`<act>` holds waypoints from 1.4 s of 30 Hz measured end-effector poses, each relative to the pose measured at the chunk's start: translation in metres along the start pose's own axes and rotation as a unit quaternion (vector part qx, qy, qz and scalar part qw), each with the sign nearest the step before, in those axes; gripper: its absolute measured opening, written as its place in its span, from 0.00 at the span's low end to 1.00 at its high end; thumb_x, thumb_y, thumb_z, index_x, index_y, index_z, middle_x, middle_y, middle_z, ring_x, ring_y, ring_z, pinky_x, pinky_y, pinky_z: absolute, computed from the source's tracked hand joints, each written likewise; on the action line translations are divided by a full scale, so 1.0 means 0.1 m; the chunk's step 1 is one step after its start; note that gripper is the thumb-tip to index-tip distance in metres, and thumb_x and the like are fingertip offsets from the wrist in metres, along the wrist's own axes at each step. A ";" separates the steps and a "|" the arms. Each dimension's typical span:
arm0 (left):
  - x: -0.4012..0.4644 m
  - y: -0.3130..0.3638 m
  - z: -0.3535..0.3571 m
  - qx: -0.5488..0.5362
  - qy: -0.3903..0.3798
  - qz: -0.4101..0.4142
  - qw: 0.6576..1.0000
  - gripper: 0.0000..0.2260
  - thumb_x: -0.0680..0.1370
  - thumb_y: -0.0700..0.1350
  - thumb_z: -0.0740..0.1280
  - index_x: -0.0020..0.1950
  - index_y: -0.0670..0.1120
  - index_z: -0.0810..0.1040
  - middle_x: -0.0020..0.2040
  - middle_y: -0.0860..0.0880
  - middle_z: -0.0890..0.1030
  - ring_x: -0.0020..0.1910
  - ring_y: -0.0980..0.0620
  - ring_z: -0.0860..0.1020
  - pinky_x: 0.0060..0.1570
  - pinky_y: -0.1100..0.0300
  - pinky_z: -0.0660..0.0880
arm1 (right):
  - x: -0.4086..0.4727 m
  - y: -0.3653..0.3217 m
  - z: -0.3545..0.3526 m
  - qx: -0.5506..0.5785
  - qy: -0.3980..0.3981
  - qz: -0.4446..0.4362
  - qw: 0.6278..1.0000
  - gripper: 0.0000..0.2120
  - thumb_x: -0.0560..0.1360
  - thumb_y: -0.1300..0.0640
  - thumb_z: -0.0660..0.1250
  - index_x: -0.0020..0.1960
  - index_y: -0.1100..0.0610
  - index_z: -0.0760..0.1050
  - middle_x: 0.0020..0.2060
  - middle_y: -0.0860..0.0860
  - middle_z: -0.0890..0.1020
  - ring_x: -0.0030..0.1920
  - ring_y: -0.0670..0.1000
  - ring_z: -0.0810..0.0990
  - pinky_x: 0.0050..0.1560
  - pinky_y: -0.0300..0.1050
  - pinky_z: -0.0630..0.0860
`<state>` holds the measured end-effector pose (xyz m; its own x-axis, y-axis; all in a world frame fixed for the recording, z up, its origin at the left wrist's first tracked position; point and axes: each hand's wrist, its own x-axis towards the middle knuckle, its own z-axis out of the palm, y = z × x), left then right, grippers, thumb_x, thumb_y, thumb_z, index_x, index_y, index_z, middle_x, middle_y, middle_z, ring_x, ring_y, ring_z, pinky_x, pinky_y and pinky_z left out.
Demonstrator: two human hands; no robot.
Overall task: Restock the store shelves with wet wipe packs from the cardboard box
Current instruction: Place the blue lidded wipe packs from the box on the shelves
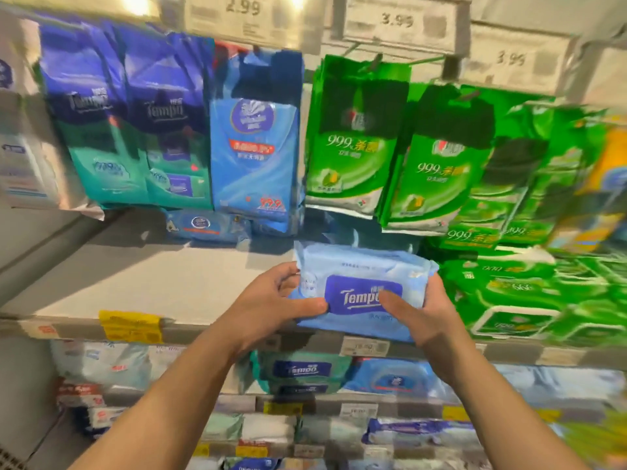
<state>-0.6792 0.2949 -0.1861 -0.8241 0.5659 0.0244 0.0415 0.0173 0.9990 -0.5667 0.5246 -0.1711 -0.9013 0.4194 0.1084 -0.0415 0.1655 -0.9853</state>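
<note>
Hanging at the upper left of the frame: dark blue and teal packs (135, 130), then a bright blue pack (254, 147) beside them. Lying bare at centre left: the grey shelf (135, 283). Gripping the left end of the light blue wet wipe pack (363, 293) at frame centre: the left hand (271, 307), thumb curled over the top face. Clasping the right end: the right hand (431, 317), thumb pressing on the purple label. Possibly resting on the shelf's front edge, though blurring there. Crowding the right of the frame: green packs (509, 293), hanging and stacked.
</note>
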 end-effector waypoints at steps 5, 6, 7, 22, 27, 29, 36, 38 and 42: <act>0.27 -0.05 0.21 0.133 -0.020 0.015 0.991 0.33 0.67 0.41 0.83 0.68 0.54 0.75 0.58 0.55 0.85 0.58 0.52 0.83 0.58 0.52 0.80 | 0.16 0.18 -0.23 -0.099 0.014 -0.017 0.995 0.36 0.71 0.67 0.78 0.71 0.48 0.65 0.56 0.40 0.81 0.54 0.34 0.81 0.49 0.30 0.78; 0.31 -0.09 0.24 0.148 -0.032 0.011 0.988 0.32 0.68 0.43 0.83 0.68 0.55 0.74 0.58 0.55 0.85 0.57 0.51 0.84 0.58 0.51 0.81 | 0.20 0.23 -0.25 -0.113 0.015 -0.017 0.993 0.38 0.70 0.67 0.79 0.73 0.49 0.64 0.58 0.41 0.81 0.57 0.38 0.81 0.54 0.33 0.79; 0.33 -0.14 0.26 0.159 -0.038 0.007 0.986 0.31 0.68 0.46 0.82 0.68 0.56 0.74 0.58 0.55 0.85 0.57 0.50 0.84 0.58 0.48 0.81 | 0.22 0.27 -0.26 -0.123 0.017 -0.017 0.992 0.38 0.71 0.66 0.79 0.74 0.51 0.65 0.59 0.43 0.81 0.59 0.42 0.81 0.59 0.41 0.80; 0.56 -0.15 0.54 0.234 0.029 0.049 0.971 0.29 0.72 0.39 0.79 0.67 0.55 0.71 0.57 0.60 0.83 0.53 0.65 0.82 0.53 0.62 0.81 | 0.06 0.56 0.05 -0.451 0.176 -0.117 0.867 0.38 0.73 0.64 0.76 0.79 0.54 0.65 0.77 0.61 0.56 0.77 0.61 0.55 0.64 0.61 0.75; 0.57 -0.13 0.60 0.255 0.027 0.060 0.965 0.30 0.74 0.38 0.77 0.70 0.56 0.68 0.58 0.64 0.81 0.53 0.70 0.79 0.50 0.70 0.76 | 0.11 0.53 -0.02 -0.395 0.140 -0.105 0.902 0.31 0.77 0.64 0.71 0.77 0.53 0.66 0.62 0.57 0.72 0.59 0.60 0.75 0.55 0.52 0.76; 0.56 -0.12 0.60 0.270 0.034 0.049 0.961 0.30 0.74 0.41 0.78 0.70 0.56 0.67 0.56 0.65 0.81 0.51 0.74 0.78 0.44 0.77 0.72 | 0.09 0.53 -0.07 -0.349 0.115 -0.076 0.927 0.23 0.80 0.61 0.67 0.74 0.57 0.67 0.62 0.55 0.75 0.61 0.58 0.78 0.55 0.48 0.73; 0.54 -0.12 0.67 0.370 0.045 0.006 0.928 0.32 0.72 0.47 0.78 0.72 0.56 0.67 0.48 0.60 0.83 0.46 0.60 0.79 0.41 0.68 0.73 | 0.12 0.52 -0.20 -0.408 0.070 -0.116 0.903 0.03 0.82 0.57 0.65 0.50 0.55 0.77 0.47 0.49 0.74 0.43 0.53 0.76 0.44 0.50 0.75; 0.57 -0.11 0.71 0.391 0.048 0.003 0.919 0.33 0.72 0.48 0.76 0.73 0.53 0.66 0.50 0.56 0.84 0.48 0.53 0.80 0.43 0.65 0.74 | 0.13 0.51 -0.19 -0.408 0.070 -0.113 0.903 0.04 0.82 0.57 0.64 0.50 0.55 0.77 0.48 0.49 0.73 0.44 0.53 0.76 0.45 0.51 0.75; 0.52 -0.10 0.74 0.385 0.060 -0.015 0.921 0.38 0.73 0.47 0.76 0.78 0.51 0.60 0.57 0.52 0.84 0.53 0.49 0.81 0.48 0.59 0.77 | 0.07 0.53 -0.20 -0.407 0.046 -0.136 0.902 0.02 0.81 0.55 0.66 0.51 0.53 0.76 0.49 0.48 0.70 0.45 0.51 0.77 0.47 0.48 0.77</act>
<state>-0.6804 0.3848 -0.1979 -0.8859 0.4613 0.0485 0.3688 0.6372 0.6767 -0.5662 0.5539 -0.2200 -0.8646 0.3297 0.3791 0.1073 0.8583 -0.5018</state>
